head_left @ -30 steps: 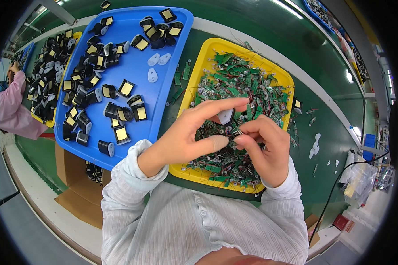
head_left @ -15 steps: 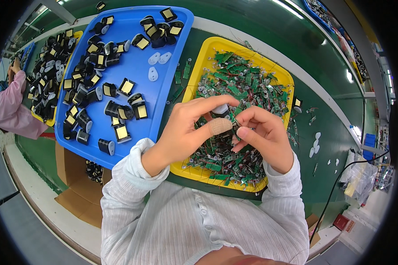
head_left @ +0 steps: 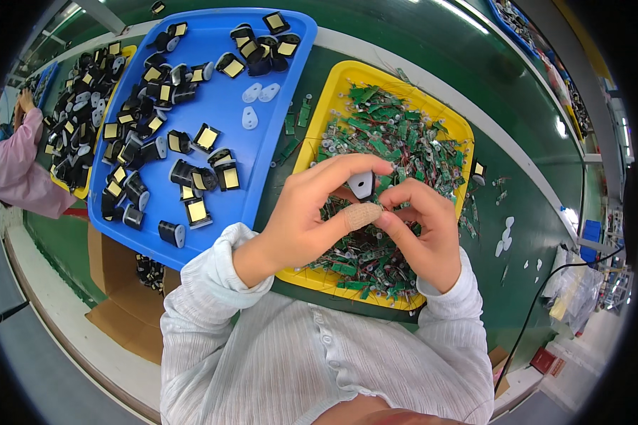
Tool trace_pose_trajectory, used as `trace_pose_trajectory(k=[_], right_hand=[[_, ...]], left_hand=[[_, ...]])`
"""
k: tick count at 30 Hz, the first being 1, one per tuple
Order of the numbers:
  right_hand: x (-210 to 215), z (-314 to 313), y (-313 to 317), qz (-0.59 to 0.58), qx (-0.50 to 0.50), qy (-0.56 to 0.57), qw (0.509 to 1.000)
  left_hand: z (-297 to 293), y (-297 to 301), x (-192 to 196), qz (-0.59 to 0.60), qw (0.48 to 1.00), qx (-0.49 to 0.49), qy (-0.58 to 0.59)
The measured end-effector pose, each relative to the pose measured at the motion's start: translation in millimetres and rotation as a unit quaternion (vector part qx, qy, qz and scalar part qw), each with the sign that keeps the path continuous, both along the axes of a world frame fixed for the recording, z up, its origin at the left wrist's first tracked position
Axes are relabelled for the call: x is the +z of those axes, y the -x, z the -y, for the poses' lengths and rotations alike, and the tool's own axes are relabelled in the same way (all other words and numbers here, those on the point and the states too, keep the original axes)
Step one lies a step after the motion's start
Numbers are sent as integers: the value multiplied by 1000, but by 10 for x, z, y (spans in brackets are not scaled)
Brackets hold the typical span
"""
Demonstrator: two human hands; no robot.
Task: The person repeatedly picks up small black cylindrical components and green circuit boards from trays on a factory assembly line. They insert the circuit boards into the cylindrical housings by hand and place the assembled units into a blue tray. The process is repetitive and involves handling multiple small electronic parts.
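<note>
My left hand (head_left: pixel 306 212) is closed around a small black housing (head_left: pixel 368 190) with a light grey end cap (head_left: pixel 361 185) that faces up. A tan bandage (head_left: pixel 362 214) wraps its thumb. Close against the housing's right side, my right hand (head_left: pixel 427 230) has thumb and forefinger pinched together. Whatever sits between those fingertips is hidden. Both hands are above a yellow tray (head_left: pixel 316 134) heaped with green circuit boards (head_left: pixel 376 110) and thin wires.
To the left, a blue tray (head_left: pixel 252 166) holds many black housings (head_left: pixel 207 137) and a few loose grey caps (head_left: pixel 249 117). White pieces (head_left: pixel 507 234) lie on the green table at right. A co-worker in a pink sleeve (head_left: pixel 21 152) sits far left. An open cardboard box (head_left: pixel 124 329) stands below.
The housing has turned in my left hand, so its grey cap now shows plainly. My right fingers have closed into a tighter pinch beside it; the green board there no longer shows.
</note>
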State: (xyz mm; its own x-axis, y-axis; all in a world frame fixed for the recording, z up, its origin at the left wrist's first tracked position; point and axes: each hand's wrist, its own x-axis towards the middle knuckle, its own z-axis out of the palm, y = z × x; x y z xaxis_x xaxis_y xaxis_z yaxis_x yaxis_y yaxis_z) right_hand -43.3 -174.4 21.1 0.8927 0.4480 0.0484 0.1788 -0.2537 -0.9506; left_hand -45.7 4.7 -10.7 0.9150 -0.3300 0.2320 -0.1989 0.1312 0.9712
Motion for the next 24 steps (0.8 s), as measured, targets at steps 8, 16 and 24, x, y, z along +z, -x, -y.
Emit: trace_pose_trajectory(k=[8,16,24], right_hand=[[-12,-84,-43,66,-15,47,997],[136,222,-1078,242,-62,282,926],[-739,922,-2678,184,-168,567,785]], left_hand=[[11,-3,21,104,987,85,-86],[-933,-212,41,156,691,315,-632],[-1130,-292,-259,73,622,308,-716]])
